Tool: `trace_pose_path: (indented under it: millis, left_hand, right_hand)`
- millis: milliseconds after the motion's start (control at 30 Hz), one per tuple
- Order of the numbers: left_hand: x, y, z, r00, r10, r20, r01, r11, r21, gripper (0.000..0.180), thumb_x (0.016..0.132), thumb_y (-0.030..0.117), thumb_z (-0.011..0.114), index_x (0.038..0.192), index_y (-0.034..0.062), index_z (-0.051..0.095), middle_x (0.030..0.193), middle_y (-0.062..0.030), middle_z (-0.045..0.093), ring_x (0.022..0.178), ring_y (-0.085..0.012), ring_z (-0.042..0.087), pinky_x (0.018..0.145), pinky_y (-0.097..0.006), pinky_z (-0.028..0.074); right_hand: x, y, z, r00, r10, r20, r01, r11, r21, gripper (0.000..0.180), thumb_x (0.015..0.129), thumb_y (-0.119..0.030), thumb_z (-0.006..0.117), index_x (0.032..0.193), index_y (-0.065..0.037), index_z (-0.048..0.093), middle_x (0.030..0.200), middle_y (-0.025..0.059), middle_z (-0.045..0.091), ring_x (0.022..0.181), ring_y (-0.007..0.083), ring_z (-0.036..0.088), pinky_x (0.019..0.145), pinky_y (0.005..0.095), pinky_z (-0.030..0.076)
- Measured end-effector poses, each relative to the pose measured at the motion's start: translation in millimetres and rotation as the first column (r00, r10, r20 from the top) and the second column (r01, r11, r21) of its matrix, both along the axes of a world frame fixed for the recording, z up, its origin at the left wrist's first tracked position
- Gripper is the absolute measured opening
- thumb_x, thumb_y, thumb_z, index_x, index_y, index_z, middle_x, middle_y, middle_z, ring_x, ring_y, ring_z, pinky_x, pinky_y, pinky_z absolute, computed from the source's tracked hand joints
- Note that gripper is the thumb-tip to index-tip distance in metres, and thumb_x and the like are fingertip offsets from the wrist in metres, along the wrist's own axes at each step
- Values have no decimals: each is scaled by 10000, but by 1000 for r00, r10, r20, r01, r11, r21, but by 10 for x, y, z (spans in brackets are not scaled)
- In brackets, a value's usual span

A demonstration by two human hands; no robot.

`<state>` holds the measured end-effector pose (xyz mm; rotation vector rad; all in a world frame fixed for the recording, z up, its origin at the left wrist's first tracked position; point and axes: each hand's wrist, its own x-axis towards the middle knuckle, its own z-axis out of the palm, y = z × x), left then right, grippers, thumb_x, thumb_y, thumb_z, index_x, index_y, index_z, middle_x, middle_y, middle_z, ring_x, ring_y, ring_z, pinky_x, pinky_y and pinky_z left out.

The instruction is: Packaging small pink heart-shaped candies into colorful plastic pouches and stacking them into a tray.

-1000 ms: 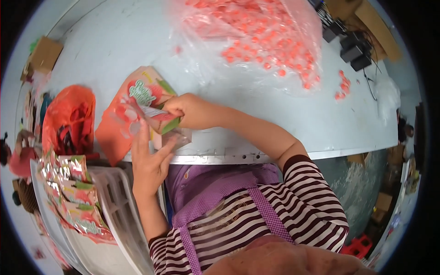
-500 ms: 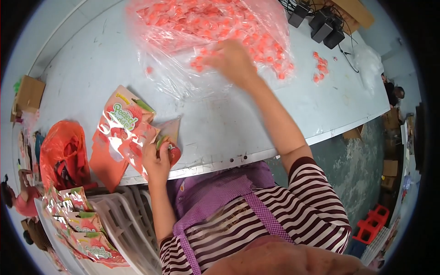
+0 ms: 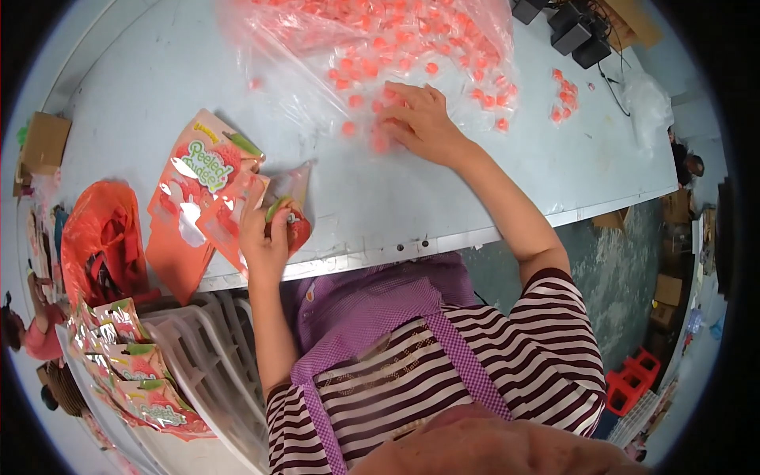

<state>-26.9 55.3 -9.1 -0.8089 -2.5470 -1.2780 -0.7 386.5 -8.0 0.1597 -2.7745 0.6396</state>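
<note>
Since half a second ago the right hand has come down onto the loose pink sweets inside the clear plastic bag at the far side of the bench, fingers curled over a few of them, where earlier it was reaching higher into the heap; whether it has closed on any sweets I cannot tell; the left hand has stayed near the front edge, gripping the same pouch.

That hand pinches a small printed pouch by its lower part; the pouch stands close to the bench's near edge, left of the person's body; its long axis runs from the front edge toward the far side, and its open mouth points up and away, toward the sweets.

Judging from this, filling is midway; the held pouch looks opened and ready but nothing shows inside it; a stack of flat orange pouches lies just beside it toward the left end, seemingly unfilled; a row of similar pouches sits below the bench edge on a white crate; an orange bag rests at the left end.
</note>
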Motion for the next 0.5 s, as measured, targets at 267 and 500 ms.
trace_pose_path:
  millis: [267,500]
  left_hand:
    - [-19,-71,-79,995,2,103,0,1000,-18,167,858,55,618,989,-48,624,1221,-166,556,965,-186,570,775,-280,461]
    - [7,26,34,999,30,30,-31,999,18,98,796,62,655,807,-32,627,1250,-213,542,1108,-333,550,912,-379,422]
  right_hand:
    - [546,341,146,989,-34,-141,42,998,50,193,808,-179,629,997,-180,665,1220,106,540,1249,279,383,1075,483,165]
    - [1087,-107,204,939,-331,-94,312,934,-172,299,793,-183,626,1082,-106,625,1218,113,524,1135,302,429,998,401,279]
